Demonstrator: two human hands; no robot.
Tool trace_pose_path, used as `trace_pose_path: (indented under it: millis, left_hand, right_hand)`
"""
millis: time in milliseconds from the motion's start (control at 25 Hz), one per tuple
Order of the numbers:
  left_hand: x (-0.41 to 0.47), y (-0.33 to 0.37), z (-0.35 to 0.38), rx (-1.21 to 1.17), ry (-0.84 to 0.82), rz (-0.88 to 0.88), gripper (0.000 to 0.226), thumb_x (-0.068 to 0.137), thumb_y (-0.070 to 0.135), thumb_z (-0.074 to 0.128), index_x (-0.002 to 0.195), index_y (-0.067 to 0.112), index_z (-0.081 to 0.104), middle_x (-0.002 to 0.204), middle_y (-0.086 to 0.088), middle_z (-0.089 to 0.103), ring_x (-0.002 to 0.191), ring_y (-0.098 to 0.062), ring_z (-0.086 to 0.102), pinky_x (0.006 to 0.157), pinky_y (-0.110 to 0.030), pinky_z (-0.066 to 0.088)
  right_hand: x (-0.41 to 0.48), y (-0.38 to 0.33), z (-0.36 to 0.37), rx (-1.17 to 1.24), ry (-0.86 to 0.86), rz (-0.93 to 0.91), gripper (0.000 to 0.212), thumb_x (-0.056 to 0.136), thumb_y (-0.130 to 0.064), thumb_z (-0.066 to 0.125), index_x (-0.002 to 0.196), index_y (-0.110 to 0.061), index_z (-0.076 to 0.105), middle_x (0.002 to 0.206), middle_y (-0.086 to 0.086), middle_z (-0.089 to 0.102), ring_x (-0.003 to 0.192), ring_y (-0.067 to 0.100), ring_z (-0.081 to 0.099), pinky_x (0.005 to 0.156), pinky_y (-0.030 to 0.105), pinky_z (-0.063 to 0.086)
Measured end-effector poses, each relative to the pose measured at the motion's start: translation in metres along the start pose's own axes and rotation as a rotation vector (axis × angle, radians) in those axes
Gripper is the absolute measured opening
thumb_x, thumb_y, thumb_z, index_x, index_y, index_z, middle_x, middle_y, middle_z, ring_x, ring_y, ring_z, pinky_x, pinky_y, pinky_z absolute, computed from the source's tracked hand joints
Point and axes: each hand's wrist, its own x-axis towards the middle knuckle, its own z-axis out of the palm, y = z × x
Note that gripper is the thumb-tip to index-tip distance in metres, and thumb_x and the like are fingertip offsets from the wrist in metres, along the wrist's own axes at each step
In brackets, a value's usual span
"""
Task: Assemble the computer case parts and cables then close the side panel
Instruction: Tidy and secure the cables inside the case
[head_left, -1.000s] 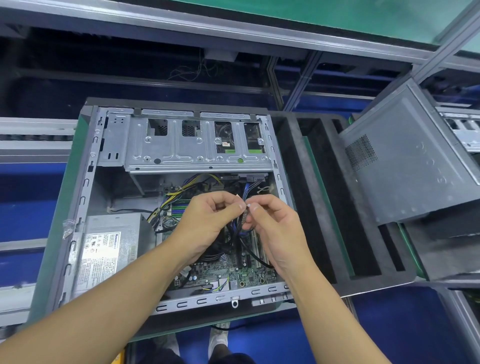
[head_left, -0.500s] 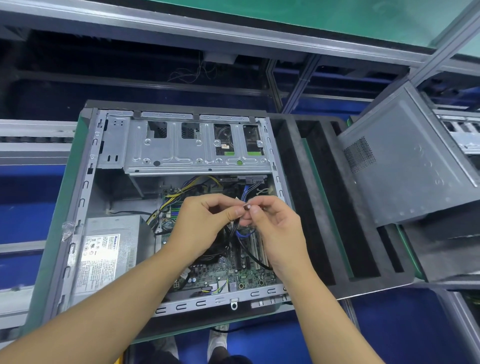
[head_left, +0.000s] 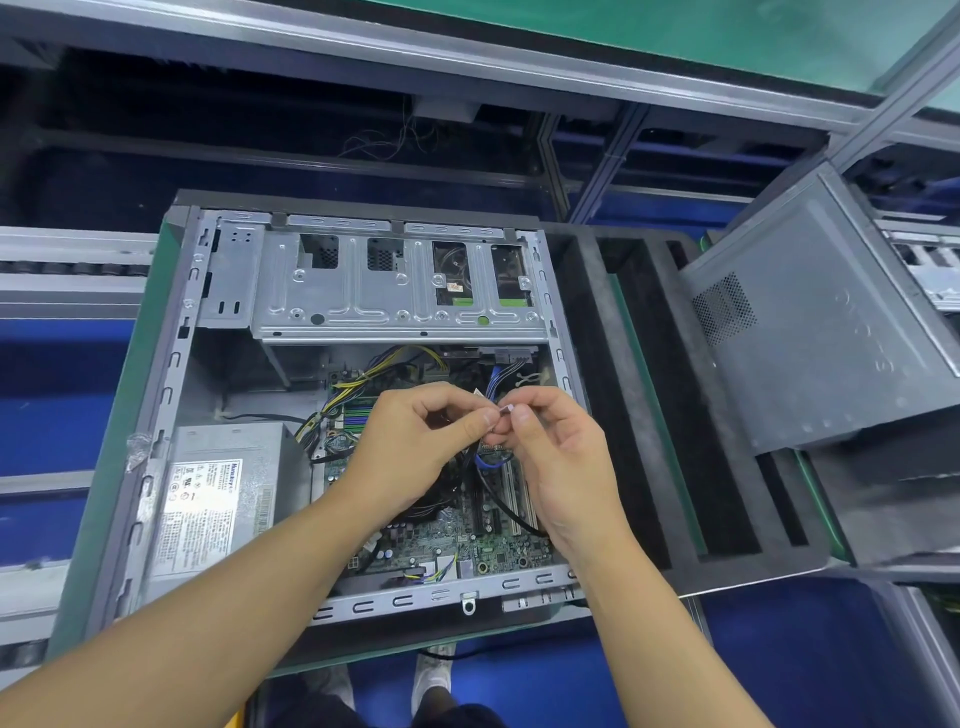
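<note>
- Computer case (head_left: 171, 374) lies on its side, open, directly beneath both hands. Its frame is bare grey sheet metal with slotted rails along the edges.
- Beyond the hands, a stamped steel drive cage (head_left: 363, 296) spans the case. It is ribbed and cut with square windows.
- Left of the left hand sits a boxy grey power supply (head_left: 223, 499) with a white printed label. A yellow-and-black wire bundle (head_left: 379, 366) arcs just beyond that hand.
- Under the hands lies the green motherboard (head_left: 467, 545), studded with small parts and crossed by glossy black cables (head_left: 469, 470).
- Right of the right hand is a black foam tray (head_left: 639, 415) with long straight slots. Farther right, the side panel (head_left: 810, 353) stands tilted, off the case; it is flat grey metal with a perforated vent patch.
- Left hand (head_left: 415, 447) and right hand (head_left: 566, 462) meet fingertip to fingertip above the motherboard. Each has thumb and forefinger narrowed to a pinch on a small pale tab (head_left: 504, 409), with the other fingers loosely curled. I cannot tell what the tab belongs to.
- Compared with a second ago, the hands are in the same spot. The dark strip that then hung down from the pinch no longer shows. Case and side panel have not moved.
</note>
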Motion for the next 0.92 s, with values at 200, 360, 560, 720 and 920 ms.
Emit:
trace_pose_path:
  millis: [200,360,560,720,920]
  left_hand:
    - [0.0002,-0.0007,0.0,-0.002,-0.011,-0.005,0.007,0.082,0.015,0.078,0.085,0.021,0.079,0.08,0.002,0.075,0.073,-0.01,0.067,0.07,-0.015,0.051]
    - [0.0002,-0.0009,0.0004,0.001,-0.006,0.001,0.008,0.081,0.012,0.078,0.083,0.02,0.078,0.077,0.0,0.075,0.07,-0.005,0.066,0.067,-0.013,0.05]
    - [-0.0009,-0.0007,0.0018,-0.054,0.002,-0.011,0.008,0.082,0.008,0.077,0.083,0.016,0.078,0.075,-0.004,0.075,0.069,-0.008,0.07,0.067,-0.014,0.051]
    - [-0.0003,-0.0024,0.0006,-0.001,0.035,-0.006,0.009,0.082,0.013,0.078,0.082,0.022,0.079,0.077,0.001,0.075,0.071,-0.006,0.065,0.067,-0.014,0.049]
    - [-0.0005,-0.0028,0.0014,0.0,0.026,-0.022,0.008,0.082,0.015,0.079,0.083,0.023,0.079,0.077,0.001,0.075,0.073,-0.012,0.069,0.069,-0.021,0.053]
  right_hand:
    - [0.0,-0.0004,-0.0005,-0.013,0.009,0.003,0.016,0.101,0.001,0.053,0.1,-0.009,0.065,0.082,0.0,0.072,0.078,0.013,0.067,0.077,0.027,0.056]
    - [-0.0007,0.0002,-0.0011,-0.042,0.011,0.003,0.014,0.101,0.0,0.055,0.101,-0.009,0.066,0.081,0.001,0.072,0.078,0.014,0.067,0.078,0.027,0.056]
    - [-0.0013,0.0,0.0007,-0.111,0.016,-0.044,0.012,0.099,-0.005,0.06,0.099,-0.014,0.067,0.087,0.003,0.074,0.081,0.015,0.071,0.077,0.025,0.057]
    - [-0.0003,-0.0006,0.0018,-0.026,0.043,-0.009,0.013,0.101,-0.004,0.055,0.098,-0.011,0.066,0.083,0.001,0.073,0.08,0.015,0.07,0.077,0.025,0.057]
    - [-0.0016,-0.0027,0.0029,-0.076,0.045,0.0,0.016,0.101,0.001,0.054,0.098,-0.01,0.066,0.084,0.002,0.074,0.079,0.015,0.07,0.077,0.025,0.057]
